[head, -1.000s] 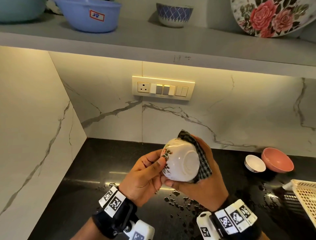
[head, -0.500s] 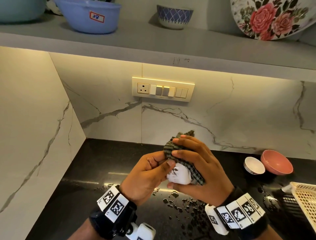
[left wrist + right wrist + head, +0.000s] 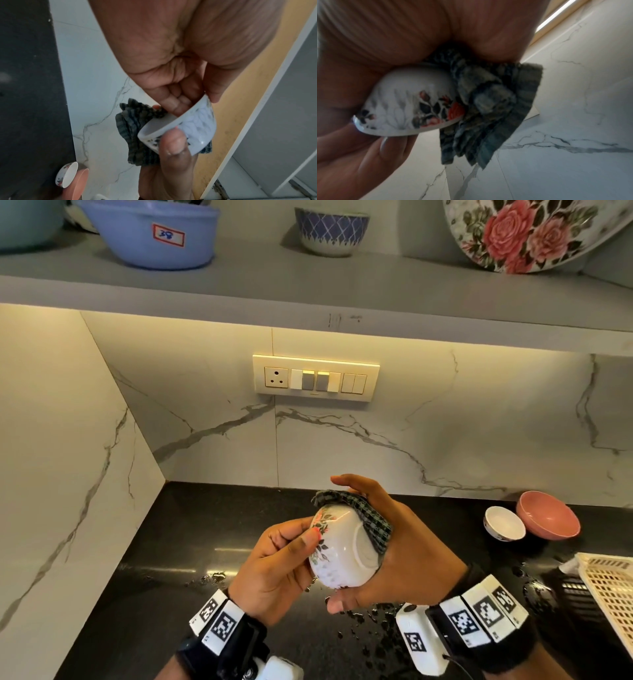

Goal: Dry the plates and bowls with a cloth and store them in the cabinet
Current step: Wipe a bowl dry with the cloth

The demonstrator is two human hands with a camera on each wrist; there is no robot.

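Left-hand fingers [image 3: 294, 537] are pinching the floral bowl [image 3: 342, 553] above the wet counter [image 3: 171, 542]; the right hand [image 3: 394, 553] is clasping the cloth [image 3: 363, 513] against it — a damp rim could be slipping free.

My left hand [image 3: 274, 573] pinches the small floral bowl [image 3: 339, 549] at its rim, thumb outside and fingers inside, while my right hand [image 3: 404, 556] cups it from behind, palm pressing the checked cloth [image 3: 366, 518] against it.
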